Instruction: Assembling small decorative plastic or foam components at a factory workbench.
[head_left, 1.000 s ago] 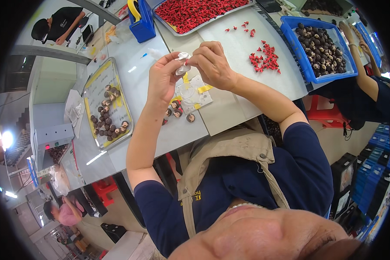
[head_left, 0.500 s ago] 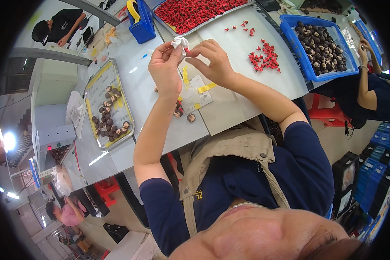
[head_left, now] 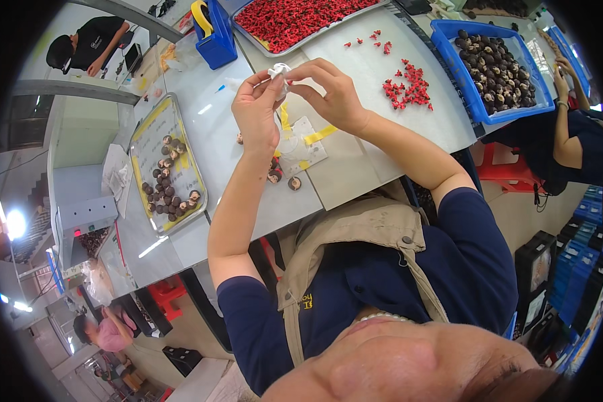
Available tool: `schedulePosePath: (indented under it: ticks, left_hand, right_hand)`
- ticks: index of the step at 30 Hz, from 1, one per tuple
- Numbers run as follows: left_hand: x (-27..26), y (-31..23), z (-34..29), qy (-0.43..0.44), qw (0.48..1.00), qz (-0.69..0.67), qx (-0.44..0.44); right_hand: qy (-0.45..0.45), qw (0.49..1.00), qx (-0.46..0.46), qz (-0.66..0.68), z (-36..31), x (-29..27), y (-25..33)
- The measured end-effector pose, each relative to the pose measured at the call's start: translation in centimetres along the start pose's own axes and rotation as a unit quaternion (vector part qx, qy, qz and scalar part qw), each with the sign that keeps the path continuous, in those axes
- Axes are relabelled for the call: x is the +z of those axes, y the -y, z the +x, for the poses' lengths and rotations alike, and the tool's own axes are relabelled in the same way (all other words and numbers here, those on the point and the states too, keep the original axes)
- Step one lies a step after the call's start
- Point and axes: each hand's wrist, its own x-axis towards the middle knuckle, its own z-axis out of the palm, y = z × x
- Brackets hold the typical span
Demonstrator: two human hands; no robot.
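Note:
My left hand (head_left: 256, 110) is raised over the table and pinches a crumpled white cloth (head_left: 279, 69) between thumb and fingers. From the other side my right hand (head_left: 338, 100) meets it, fingertips closed at the cloth's edge. A trace of red shows at those fingertips, apparently a small red piece mostly hidden by the cloth and fingers. Below the hands, a white pad (head_left: 305, 144) with yellow tape lies on the table. Next to it are a few small dark brown and beige doll heads (head_left: 294, 183). To the right lies a loose pile of small red pieces (head_left: 409, 87).
A metal tray (head_left: 295, 47) full of red pieces stands at the back, beside a blue tape dispenser (head_left: 216, 47). Another tray (head_left: 155, 117) with brown heads lies left. A blue basket (head_left: 472, 110) of such heads stands right. Other people sit at both sides.
My right hand has closed in on the cloth, and the red piece at its fingertips is now mostly covered. The cloth looks more bunched. My left hand has barely moved.

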Motion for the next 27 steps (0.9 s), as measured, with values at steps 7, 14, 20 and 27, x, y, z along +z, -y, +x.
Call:
schedulePosePath:
  ticks: [7,14,20,27]
  left_hand:
    - [-1.2,0.5,0.6,0.033,0.98,-0.154,-0.12]
    - [-0.7,-0.1,0.3,0.035,0.985,-0.146,-0.087]
    - [-0.7,-0.6,0.1,0.035,0.989,-0.132,-0.062]
    - [-0.2,-0.7,-0.1,0.048,0.999,0.003,-0.014]
  right_hand:
    - [0.035,0.984,0.14,0.108,-0.2,0.0,-0.5]
    - [0.05,0.945,0.226,0.23,-0.4,0.0,-0.9]
    - [0.028,0.936,0.237,0.259,-0.4,0.1,-0.7]
    - [0.031,0.861,0.329,0.387,0.3,-0.7,-0.5]
